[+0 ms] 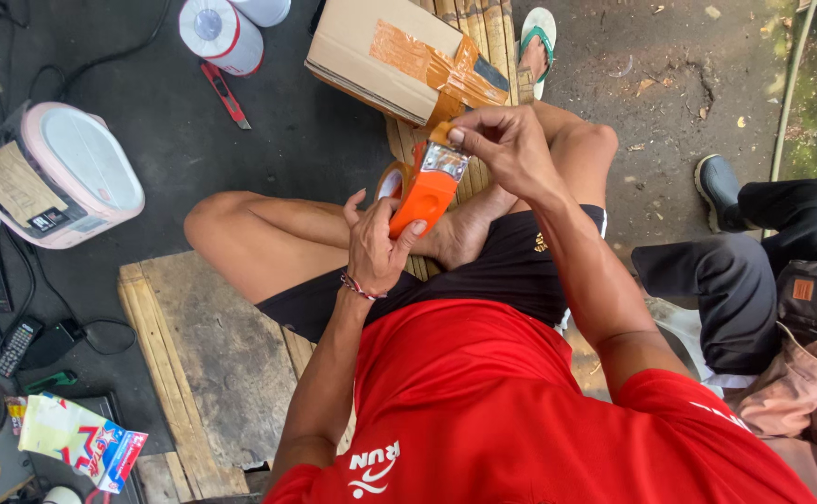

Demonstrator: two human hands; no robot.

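We hold the orange tape dispenser [424, 191] in our left hand [376, 245], fingers closed round its handle. Long axis runs 7 to 1 o'clock. Our right hand [506, 145] pinches the tape end [440, 133] at 1 o'clock, just short of the cardboard box [399, 56].

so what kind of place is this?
Likely an informal outdoor packing spot at a home or small shop: rough concrete ground, a taped cardboard box, tape rolls, and an orange tape dispenser in both hands.

Soft daylight, sharp focus, wide-angle edge stretch
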